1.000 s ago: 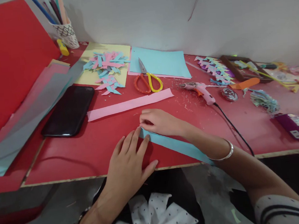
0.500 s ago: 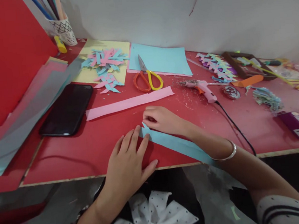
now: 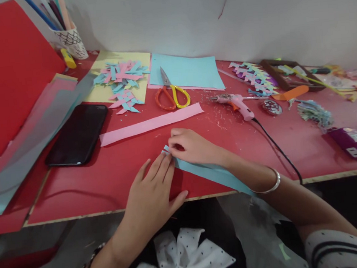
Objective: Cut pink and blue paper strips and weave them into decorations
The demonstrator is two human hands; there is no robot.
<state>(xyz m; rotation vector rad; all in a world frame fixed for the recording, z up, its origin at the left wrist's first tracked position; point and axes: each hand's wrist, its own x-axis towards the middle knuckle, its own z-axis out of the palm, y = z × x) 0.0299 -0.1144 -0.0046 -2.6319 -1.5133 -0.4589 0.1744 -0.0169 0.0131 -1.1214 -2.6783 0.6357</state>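
A long light-blue paper strip slants across the red table, its lower right end passing under my right forearm. My left hand lies flat with fingers stretched, its fingertips pressing on the strip's upper left end. There my right hand pinches the paper between thumb and forefinger; a small slit or split edge shows beside the fingertips. Exactly how much paper sits in the pinch is hidden. Just beyond both hands lies a pink paper strip.
Scissors rest by blue paper sheets. Folded pink-and-blue paper pieces lie on yellow paper. A black phone is at left, a pink glue gun with cable at right. A patterned pencil cup stands at the back.
My left fingertips have slid slightly along the strip toward my right hand. The raised paper tip at the strip's end now lies lower, with my right hand pinching over it.
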